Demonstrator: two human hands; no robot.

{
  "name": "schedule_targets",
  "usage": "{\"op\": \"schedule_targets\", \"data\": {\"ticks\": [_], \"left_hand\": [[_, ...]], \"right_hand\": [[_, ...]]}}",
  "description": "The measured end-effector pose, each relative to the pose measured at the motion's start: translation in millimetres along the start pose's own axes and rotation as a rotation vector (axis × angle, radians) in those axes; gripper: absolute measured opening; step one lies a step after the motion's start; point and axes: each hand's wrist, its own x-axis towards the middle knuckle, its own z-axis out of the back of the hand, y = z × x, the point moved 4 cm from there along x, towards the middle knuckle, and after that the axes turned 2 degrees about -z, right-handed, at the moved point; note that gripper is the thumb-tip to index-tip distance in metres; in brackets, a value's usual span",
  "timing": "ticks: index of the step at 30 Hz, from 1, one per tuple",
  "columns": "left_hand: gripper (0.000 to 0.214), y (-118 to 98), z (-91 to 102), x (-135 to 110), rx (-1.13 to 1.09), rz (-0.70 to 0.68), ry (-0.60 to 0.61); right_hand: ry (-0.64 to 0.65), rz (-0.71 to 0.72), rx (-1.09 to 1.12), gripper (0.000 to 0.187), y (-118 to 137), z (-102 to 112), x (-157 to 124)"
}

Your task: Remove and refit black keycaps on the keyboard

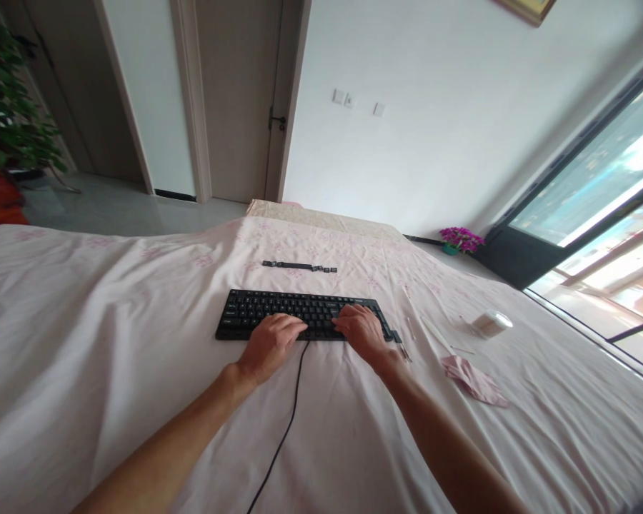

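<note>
A black computer keyboard [278,303] lies flat on the cloth-covered surface in front of me. My left hand [274,344] rests on its front edge left of the middle, fingers bent and held together. On the right part of the front edge, my right hand [360,330] is closed in the same way, its fingertips pointing inward. Both hands cover some of the keys. Between the hands, a black cable [292,417] runs toward me. Behind the keyboard lie a long black key [297,266] and several small loose keys [326,270] in a row.
A small tool with a black end [401,345] lies beside the keyboard's right end. Farther right are thin white sticks [464,350], a white round container [493,323] on its side and a crumpled pink cloth [476,382]. A pale floral sheet [139,321] spreads underneath, with folds.
</note>
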Motion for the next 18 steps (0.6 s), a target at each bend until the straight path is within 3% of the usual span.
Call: {"op": "schedule_targets", "data": {"ticks": [7,18], "left_hand": [[0.043,-23.6,-35.6,22.4,0.242,-0.003,0.118],[0.051,-25.6,-42.1,19.2,0.337,-0.007,0.134]], "right_hand": [[-0.057,-0.002,-0.018,0.021,4.4,-3.5,-7.9],[-0.071,0.017,-0.008,0.023,5.7,-4.7,-17.8]]}}
